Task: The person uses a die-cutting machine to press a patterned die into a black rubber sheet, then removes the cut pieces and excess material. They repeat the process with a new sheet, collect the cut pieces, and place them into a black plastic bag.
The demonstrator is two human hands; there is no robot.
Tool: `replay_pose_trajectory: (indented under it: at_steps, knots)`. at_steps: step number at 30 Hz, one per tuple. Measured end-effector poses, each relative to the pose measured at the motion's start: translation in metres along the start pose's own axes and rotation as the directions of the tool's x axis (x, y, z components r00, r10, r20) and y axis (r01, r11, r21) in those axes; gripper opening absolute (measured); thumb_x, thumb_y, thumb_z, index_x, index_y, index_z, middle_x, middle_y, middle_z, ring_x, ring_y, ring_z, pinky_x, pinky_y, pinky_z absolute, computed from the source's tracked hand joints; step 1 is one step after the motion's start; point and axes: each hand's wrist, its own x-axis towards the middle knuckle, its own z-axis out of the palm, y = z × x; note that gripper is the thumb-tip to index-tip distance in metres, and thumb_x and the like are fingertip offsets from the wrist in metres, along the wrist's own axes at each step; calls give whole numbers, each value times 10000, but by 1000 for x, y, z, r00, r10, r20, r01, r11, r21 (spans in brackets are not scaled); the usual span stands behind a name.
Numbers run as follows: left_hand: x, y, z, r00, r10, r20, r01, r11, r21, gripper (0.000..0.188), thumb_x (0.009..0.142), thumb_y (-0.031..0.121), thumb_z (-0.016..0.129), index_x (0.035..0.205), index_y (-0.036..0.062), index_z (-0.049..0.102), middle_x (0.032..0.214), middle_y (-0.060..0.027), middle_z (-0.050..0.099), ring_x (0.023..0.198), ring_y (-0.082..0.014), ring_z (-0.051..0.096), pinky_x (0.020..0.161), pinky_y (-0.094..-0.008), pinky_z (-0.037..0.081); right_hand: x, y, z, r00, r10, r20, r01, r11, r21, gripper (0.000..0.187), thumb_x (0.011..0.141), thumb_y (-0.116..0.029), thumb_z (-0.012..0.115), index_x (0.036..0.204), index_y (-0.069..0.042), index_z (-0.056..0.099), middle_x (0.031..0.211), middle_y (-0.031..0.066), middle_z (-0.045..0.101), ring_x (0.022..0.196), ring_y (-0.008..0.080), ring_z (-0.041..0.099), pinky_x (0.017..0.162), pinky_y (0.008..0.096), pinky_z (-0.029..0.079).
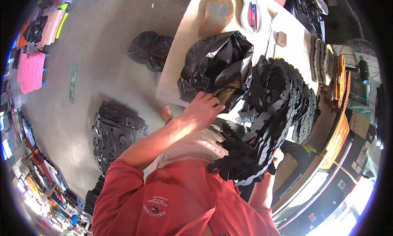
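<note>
A black plastic bag (pixel 217 60) stands bunched up on the pale table, its mouth facing me. My left hand (pixel 202 109) grips the near edge of the bag with curled fingers. To the right of the bag, a long, loose bundle of black cut-out sheet scraps (pixel 274 96) with jagged edges spreads over the table and hangs down toward my body. Partly hidden behind the bundle's lower end, my right hand (pixel 278 156) is closed on the scraps. A brownish patch shows at the bag's mouth; I cannot tell what it is.
On the table (pixel 176 64) lie a worn flat board (pixel 217 14), a white tray (pixel 245 25) with pens and a small wooden block (pixel 281 39). Another black bag (pixel 151 51) and stacked black sheets (pixel 116 131) rest on the floor at left. A fan (pixel 362 55) stands at right.
</note>
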Motion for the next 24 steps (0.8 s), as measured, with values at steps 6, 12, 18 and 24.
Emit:
replay_pose_trajectory:
  at_steps: [6, 12, 18, 24]
  knots:
    - [-2, 10, -42, 957, 11, -289, -134, 902, -409, 262, 829, 100, 815, 1086, 73, 768, 1084, -112, 712, 1047, -324, 676, 917, -422, 565, 3, -7, 3, 999, -41, 11, 41, 999, -1, 577, 786, -160, 805, 1304, 11, 614, 1137, 102, 717, 997, 247, 691, 926, 352, 539]
    - [32, -56, -47, 593, -575, -563, 438, 818, -373, 774, 849, 196, 864, 1490, -10, 482, 1323, -200, 651, 1216, -329, 652, 1029, -432, 530, 12, -44, 18, 985, -140, 100, 145, 988, -53, 624, 777, -159, 810, 1338, 13, 599, 1161, 103, 712, 1018, 251, 687, 942, 353, 534]
    - [40, -91, 0, 510, -845, -164, 534, 460, -709, 1003, 811, 251, 885, 1581, -76, 332, 1265, -196, 679, 1063, -226, 711, 900, -351, 575, 31, -78, 47, 955, -242, 173, 261, 961, -92, 671, 768, -159, 816, 1373, 15, 583, 1185, 104, 708, 1038, 254, 683, 958, 355, 530]
    - [31, -91, 11, 544, -832, -106, 577, 464, -672, 972, 774, 283, 878, 1557, -47, 407, 1217, -230, 695, 1099, -304, 692, 928, -426, 553, 107, -53, 84, 987, -130, 92, 140, 984, -113, 718, 759, -158, 821, 1408, 17, 568, 1208, 104, 703, 1058, 258, 680, 974, 356, 525]
